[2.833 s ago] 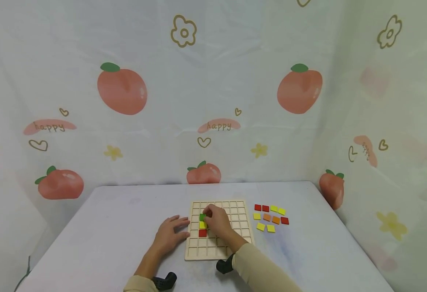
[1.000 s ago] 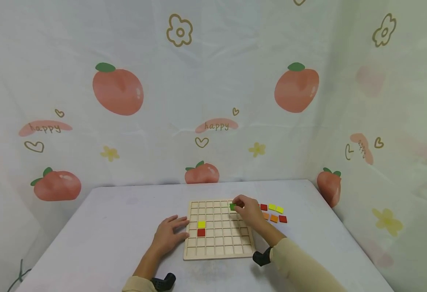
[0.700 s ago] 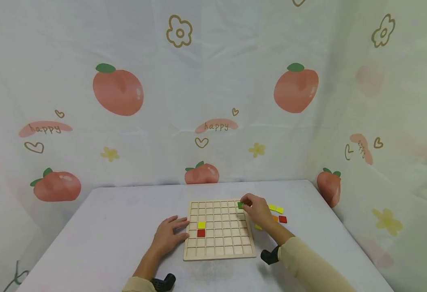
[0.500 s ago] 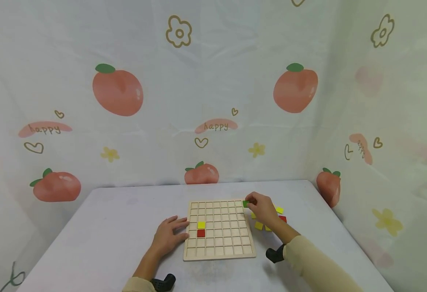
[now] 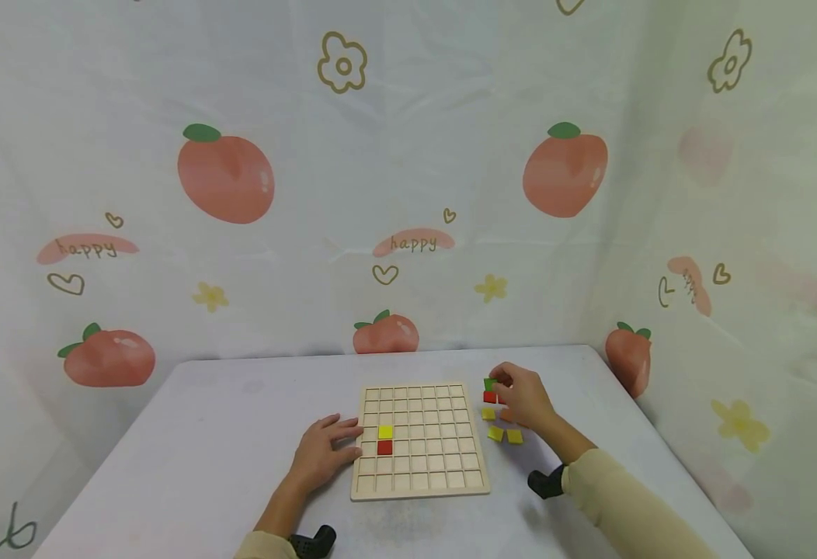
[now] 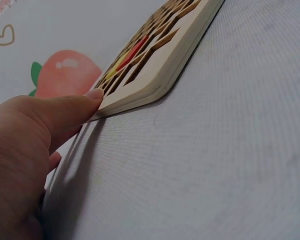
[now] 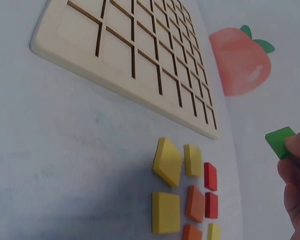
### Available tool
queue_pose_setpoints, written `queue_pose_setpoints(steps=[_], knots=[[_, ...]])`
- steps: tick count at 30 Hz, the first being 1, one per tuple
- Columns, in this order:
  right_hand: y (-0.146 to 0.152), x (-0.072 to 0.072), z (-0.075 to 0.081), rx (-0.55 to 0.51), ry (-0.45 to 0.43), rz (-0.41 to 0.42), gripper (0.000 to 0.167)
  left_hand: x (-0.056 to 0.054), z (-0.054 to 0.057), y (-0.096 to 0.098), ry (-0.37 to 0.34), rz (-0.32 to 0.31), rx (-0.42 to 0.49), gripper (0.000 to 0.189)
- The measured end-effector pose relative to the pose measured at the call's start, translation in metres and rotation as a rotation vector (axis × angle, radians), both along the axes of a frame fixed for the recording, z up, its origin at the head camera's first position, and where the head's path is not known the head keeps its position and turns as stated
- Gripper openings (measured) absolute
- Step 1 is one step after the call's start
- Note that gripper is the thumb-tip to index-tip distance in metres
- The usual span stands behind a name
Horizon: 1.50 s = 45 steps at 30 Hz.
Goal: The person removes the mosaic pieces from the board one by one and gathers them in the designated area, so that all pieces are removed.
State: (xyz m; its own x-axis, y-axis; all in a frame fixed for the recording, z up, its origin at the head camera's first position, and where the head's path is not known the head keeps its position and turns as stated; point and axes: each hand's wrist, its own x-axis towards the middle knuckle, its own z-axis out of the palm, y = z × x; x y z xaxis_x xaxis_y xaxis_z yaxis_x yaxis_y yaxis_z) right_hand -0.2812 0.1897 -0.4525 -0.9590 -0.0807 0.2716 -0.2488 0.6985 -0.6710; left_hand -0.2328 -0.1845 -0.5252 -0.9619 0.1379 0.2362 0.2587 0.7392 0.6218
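My right hand [image 5: 526, 394] pinches a green square tile [image 7: 280, 141] between thumb and fingers, over the back of the loose tiles to the right of the board. Beneath it lies a red tile [image 5: 489, 397]. My left hand [image 5: 321, 450] rests at the left edge of the wooden grid board [image 5: 418, 495], fingers relaxed and thumb tip touching the rim in the left wrist view. Within the grid sit one yellow tile [image 5: 385, 432] and, just in front of it, one red tile [image 5: 384, 447]. The right hand hides part of the loose tiles in the head view.
Several loose yellow, orange and red tiles lie right of the board, among them a yellow tile [image 7: 166, 212] and an orange tile [image 7: 195, 204]. A white cloth covers the table [image 5: 227, 435]. A fruit-printed curtain [image 5: 408, 155] hangs behind and at the sides.
The green tile has been lifted out of the grid by my right hand and carried rightward, past the board's edge, to the loose tiles. My left hand has stayed at the board's left edge.
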Motion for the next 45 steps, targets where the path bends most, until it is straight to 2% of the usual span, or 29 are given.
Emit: queue_pose_setpoints(steps=[7,15,28,36,45], knots=[[0.015,0.005,-0.001,0.019,-0.01,-0.047,0.011,0.0,-0.001,0.0,0.008,-0.003,0.003,0.036],[0.03,0.009,-0.009,0.018,-0.029,-0.082,0.011,0.0,-0.001,0.0,0.012,-0.002,0.003,0.036],[0.048,0.027,-0.035,-0.018,-0.131,-0.137,0.011,0.0,-0.001,0.0,0.011,0.003,-0.001,0.036],[0.058,0.04,-0.051,-0.034,-0.15,-0.165,0.012,0.001,-0.001,0.0,0.007,-0.002,-0.007,0.036],[0.062,0.047,-0.06,-0.048,-0.14,-0.166,0.013,0.0,-0.001,0.0,-0.006,0.021,-0.01,0.037]])
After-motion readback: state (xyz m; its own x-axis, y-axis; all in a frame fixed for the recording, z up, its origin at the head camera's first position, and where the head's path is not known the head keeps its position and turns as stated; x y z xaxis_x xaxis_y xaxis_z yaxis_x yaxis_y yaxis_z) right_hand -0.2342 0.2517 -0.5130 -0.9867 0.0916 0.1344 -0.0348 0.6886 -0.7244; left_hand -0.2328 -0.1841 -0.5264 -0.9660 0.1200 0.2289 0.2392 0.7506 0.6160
